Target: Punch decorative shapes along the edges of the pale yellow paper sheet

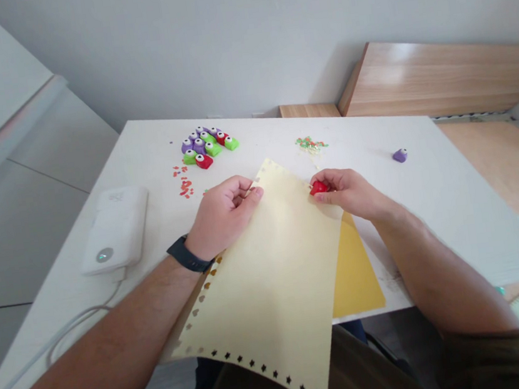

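Note:
A pale yellow sheet of paper (269,269) lies at a slant across the table's front edge, its lower end hanging over my lap. Star-shaped holes run along its bottom edge and heart-shaped holes along its left edge. My left hand (224,214) pinches the sheet's upper left edge between thumb and fingers. At the upper right edge, my right hand (348,190) grips a small red paper punch (318,188) that meets the paper. Whether its slot is around the edge cannot be made out. Beneath the sheet lies a darker yellow sheet (356,268).
Several purple, green and red paper punches (208,144) with eyes cluster at the back left. Red paper bits (185,188) and green and pale paper bits (311,144) are scattered nearby. A purple punch (400,155) sits at right. A white power bank (116,228) with a cable lies at left.

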Motion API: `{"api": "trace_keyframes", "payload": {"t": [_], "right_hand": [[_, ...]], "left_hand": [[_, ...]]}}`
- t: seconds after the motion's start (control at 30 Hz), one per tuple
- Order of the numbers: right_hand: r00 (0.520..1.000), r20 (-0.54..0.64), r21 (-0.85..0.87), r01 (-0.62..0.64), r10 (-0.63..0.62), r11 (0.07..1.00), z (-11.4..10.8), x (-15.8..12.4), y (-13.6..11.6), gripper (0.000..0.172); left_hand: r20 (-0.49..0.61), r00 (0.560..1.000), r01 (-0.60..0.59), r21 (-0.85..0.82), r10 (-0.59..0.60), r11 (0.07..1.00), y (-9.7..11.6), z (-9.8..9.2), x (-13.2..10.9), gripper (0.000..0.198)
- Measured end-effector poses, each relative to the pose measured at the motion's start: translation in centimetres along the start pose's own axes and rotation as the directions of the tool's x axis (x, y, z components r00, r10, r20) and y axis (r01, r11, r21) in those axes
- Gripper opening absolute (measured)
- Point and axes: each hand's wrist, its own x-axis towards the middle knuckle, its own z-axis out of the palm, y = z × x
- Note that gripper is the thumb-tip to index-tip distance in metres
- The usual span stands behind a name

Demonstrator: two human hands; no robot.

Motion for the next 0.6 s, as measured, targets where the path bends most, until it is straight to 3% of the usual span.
{"api": "trace_keyframes", "payload": {"t": [0.6], "right_hand": [[0.999, -0.032, -0.139, 0.038, -0.043, 0.99, 0.1, 0.35, 0.58, 0.022]], "left_hand": [[0.002, 1.0, -0.001, -0.02, 0.001, 1.0, -0.25, 0.12, 0.11, 0.028]]}}
